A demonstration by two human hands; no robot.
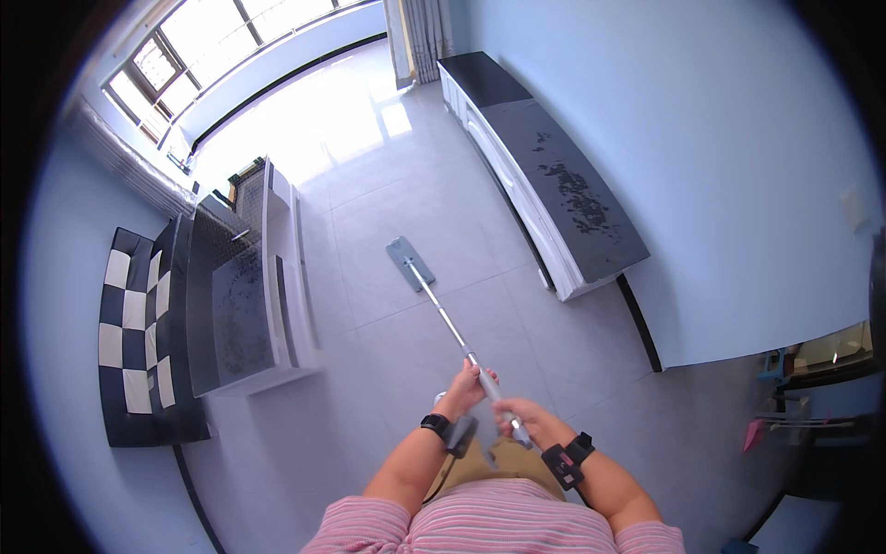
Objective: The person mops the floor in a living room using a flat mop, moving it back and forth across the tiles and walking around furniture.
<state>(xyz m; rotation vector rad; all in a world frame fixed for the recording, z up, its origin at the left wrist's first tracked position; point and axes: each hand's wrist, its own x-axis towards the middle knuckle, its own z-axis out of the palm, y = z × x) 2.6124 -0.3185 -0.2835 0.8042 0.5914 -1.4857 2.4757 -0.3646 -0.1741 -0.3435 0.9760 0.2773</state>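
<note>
Both of my hands grip the pole of a flat mop [453, 331], which slants away from me across the grey tiled floor [429, 201]. My left hand [469, 389] wraps the pole at the front of its light grey grip. Closer to my body, my right hand [520, 417] closes around the grip near its end. The grey rectangular mop head [410, 264] lies on the floor between the two cabinets, well ahead of my feet. Black straps with small devices sit on both wrists.
To the right, a long white TV cabinet [547, 208] with a dark top runs along the wall. At left stands a coffee table [239, 318] with a dark top, beside a black and white checkered sofa [138, 332]. A pink object [753, 435] is at far right.
</note>
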